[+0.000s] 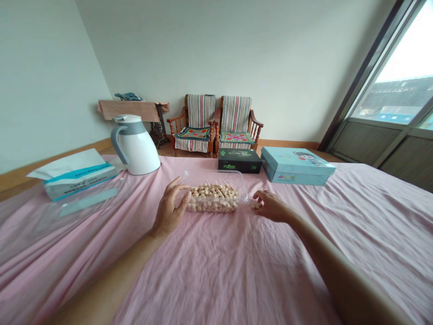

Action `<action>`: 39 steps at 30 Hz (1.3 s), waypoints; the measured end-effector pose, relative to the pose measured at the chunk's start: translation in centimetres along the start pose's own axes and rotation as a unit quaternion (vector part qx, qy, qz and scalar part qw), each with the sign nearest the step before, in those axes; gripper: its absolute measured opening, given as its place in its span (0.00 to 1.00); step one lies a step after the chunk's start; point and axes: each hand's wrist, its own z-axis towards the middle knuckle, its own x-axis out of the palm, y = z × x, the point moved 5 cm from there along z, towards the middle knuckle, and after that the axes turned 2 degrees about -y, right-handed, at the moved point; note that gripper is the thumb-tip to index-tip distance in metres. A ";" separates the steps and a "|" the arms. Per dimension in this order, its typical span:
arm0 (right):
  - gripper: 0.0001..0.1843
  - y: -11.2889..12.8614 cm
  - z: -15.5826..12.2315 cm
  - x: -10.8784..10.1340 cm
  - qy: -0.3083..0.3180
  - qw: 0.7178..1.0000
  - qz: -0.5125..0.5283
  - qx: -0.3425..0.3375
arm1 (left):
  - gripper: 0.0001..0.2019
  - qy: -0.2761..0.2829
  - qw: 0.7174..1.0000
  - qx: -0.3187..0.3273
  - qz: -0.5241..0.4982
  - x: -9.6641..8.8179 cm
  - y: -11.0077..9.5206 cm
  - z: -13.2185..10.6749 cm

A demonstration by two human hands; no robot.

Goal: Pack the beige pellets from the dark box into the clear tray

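**Fingertip pinch beside a clear plastic tray (216, 177) of small pale pieces (213, 198) on a pink bedsheet (203, 275)**

Head-camera view, forward and down; the tray lies at centre on the rumpled sheet, its pale, nut-like pieces heaped along its floor; the exact food cannot be told from this view. The left hand (168, 210) stands at the tray's left end, its fingers (177, 185) spread and curved, their tips at or just against the clear wall; the right hand (272, 206) is at the right end, its fingers (260, 195) drawn together and pinching a few of the pieces just outside the wall; how many it pinches is too small to tell.

Handling note: a fingertip pinch appears well suited to pieces this small, as a firm but light hold should limit crushing; keeping the pinch low and near the rim seems wise, since a dropped piece could hide in the sheet's folds; a light touch from the left hand may steady a tray on so soft a surface.

Surroundings: a black box (239, 160) and a pale blue box (294, 165) lie beyond the tray; a white jug (137, 146) and a tissue packet (76, 180) stand to the left; two wooden armchairs (216, 124) sit against the far wall.
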 end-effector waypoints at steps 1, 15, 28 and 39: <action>0.16 -0.4 0.0 -0.1 0.000 1.000 -0.001 0.002 | 0.16 -0.001 1.000 -0.001 0.000 0.0 -0.1 0.0; 0.15 4.7 -0.1 -5.6 -0.201 0.846 0.491 -0.038 | 0.15 -0.002 1.000 -0.001 -0.002 0.1 0.2 -0.1; 0.06 2.0 0.0 0.0 -0.043 0.996 -0.067 -0.048 | 0.15 -0.003 1.000 0.001 -0.006 -0.1 0.0 -0.1; 0.05 2.1 0.1 -4.3 -0.251 0.923 0.290 -0.025 | 0.14 -0.005 1.000 0.004 -0.002 0.1 0.3 -0.1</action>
